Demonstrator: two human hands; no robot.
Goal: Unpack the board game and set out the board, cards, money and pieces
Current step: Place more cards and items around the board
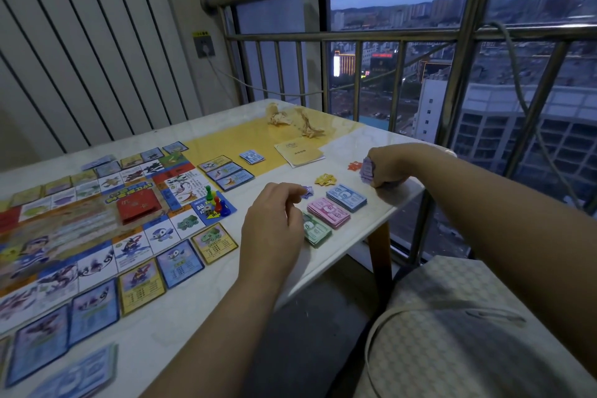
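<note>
The game board (80, 223) lies open on the left of the table, with property cards (179, 263) laid along its near edge and pawns (215, 200) and dice on one corner. Money stacks lie at the right: blue (347, 197), pink (328, 212) and green (316, 230). My left hand (274, 229) hovers over the green stack and pinches a small purple token (307, 192). My right hand (386, 168) grips a stack of purple notes (367, 170) upright near the table's right edge. Yellow (325, 179) and orange (354, 166) tokens lie between.
A yellow booklet (298, 152), a small blue card pile (252, 157) and crumpled paper (294, 119) sit at the far side. A red card pack (139, 205) rests on the board. The table edge (397, 207) drops off right beside a metal railing (355, 35).
</note>
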